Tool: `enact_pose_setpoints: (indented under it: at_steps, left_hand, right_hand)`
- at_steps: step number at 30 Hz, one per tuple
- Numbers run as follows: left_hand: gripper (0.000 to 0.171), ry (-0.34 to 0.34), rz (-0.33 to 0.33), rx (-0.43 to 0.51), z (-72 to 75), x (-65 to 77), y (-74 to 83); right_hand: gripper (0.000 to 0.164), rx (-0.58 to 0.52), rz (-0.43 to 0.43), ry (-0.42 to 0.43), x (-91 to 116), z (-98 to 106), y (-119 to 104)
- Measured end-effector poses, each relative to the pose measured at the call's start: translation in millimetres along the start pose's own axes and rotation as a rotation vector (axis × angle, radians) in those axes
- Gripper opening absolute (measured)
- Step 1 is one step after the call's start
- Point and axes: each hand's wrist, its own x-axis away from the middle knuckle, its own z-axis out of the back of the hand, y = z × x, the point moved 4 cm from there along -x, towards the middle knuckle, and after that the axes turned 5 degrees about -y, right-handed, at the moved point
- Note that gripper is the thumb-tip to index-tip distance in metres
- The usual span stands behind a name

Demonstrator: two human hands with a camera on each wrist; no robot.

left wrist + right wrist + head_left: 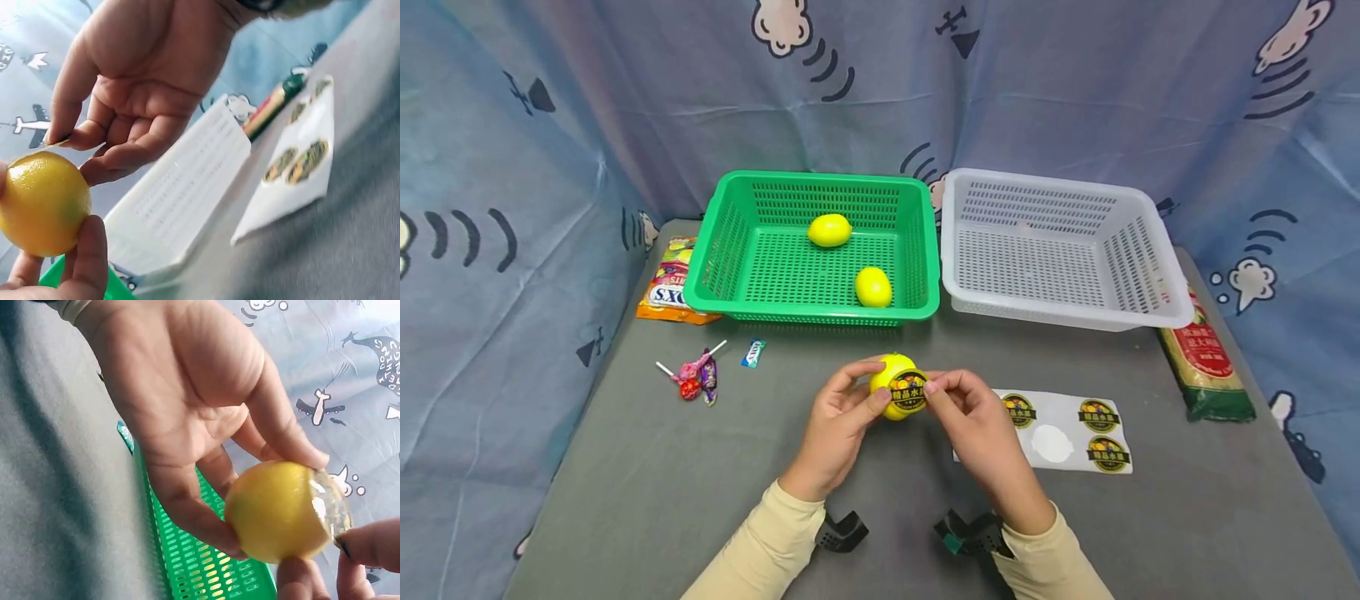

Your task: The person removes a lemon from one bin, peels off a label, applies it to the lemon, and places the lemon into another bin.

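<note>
My left hand (832,425) grips a yellow lemon (891,363) between its thumb and fingers, above the grey table. A round black and gold sticker (908,392) lies against the lemon's side. Its right edge is pinched by the thumb and forefinger of my right hand (981,433). In the right wrist view the sticker (331,503) is shiny and partly stands off the lemon (275,509). Beside my right hand lies a white sticker sheet (1052,442) with several round stickers and a bare round spot.
A green basket (812,317) holds two lemons (830,231). To its right stands a white basket (1067,315). Lollipops (689,379), a small wrapped candy (754,353) and an orange candy bag (672,287) lie at left. A red and green packet (1206,367) lies at right.
</note>
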Motion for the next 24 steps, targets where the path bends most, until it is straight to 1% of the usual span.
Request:
enact_pose_setpoints:
  at_steps: [3, 7, 11, 13, 16, 17, 19, 21, 22, 23, 24]
  left_hand:
    - [0.036, -0.028, -0.019, 0.054, -2.2, 0.2, 2.1]
    - [0.035, -0.032, -0.058, 0.065, -2.9, -0.2, 6.2]
    - [0.033, -0.042, -0.085, 0.079, -3.8, -0.3, 9.9]
    - [0.032, -0.056, -0.078, 0.089, -5.0, -0.8, 11.1]
    - [0.031, -0.069, -0.048, 0.121, -5.1, -1.4, 12.7]
    - [0.03, -0.07, -0.036, 0.148, -4.5, -1.3, 13.7]
    - [0.029, -0.067, -0.023, 0.201, -2.5, -1.1, 17.1]
    - [0.029, -0.04, -0.017, 0.23, 0.7, -0.8, 21.9]
    - [0.029, -0.02, -0.016, 0.236, 2.7, -1.2, 24.0]
    - [0.029, 0.002, -0.016, 0.241, 4.1, -1.9, 25.8]
    - [0.03, 0.025, -0.015, 0.227, 5.2, -2.9, 26.8]
  right_hand:
    - [0.016, 0.004, 0.023, 0.006, 0.5, -1.0, -3.8]
    - [0.017, 0.01, 0.022, -0.003, 0.1, -3.7, -7.0]
    - [0.015, -0.047, -0.005, -0.029, -0.3, -5.0, -8.1]
    - [0.014, -0.087, -0.014, -0.049, -0.6, -5.0, -8.6]
    - [0.017, -0.13, -0.04, -0.085, -1.5, -4.5, -6.9]
    - [0.018, -0.13, -0.05, -0.075, -3.0, -3.4, -4.4]
    - [0.02, -0.067, -0.056, -0.023, -8.7, 1.7, 4.9]
    - [0.018, 0.011, -0.049, 0.034, -13.3, 8.8, 13.3]
    - [0.018, 0.049, -0.02, 0.064, -14.5, 11.9, 15.0]
    - [0.019, 0.099, 0.03, 0.093, -14.7, 14.5, 14.4]
    - [0.021, 0.134, 0.107, 0.103, -13.8, 15.8, 10.7]
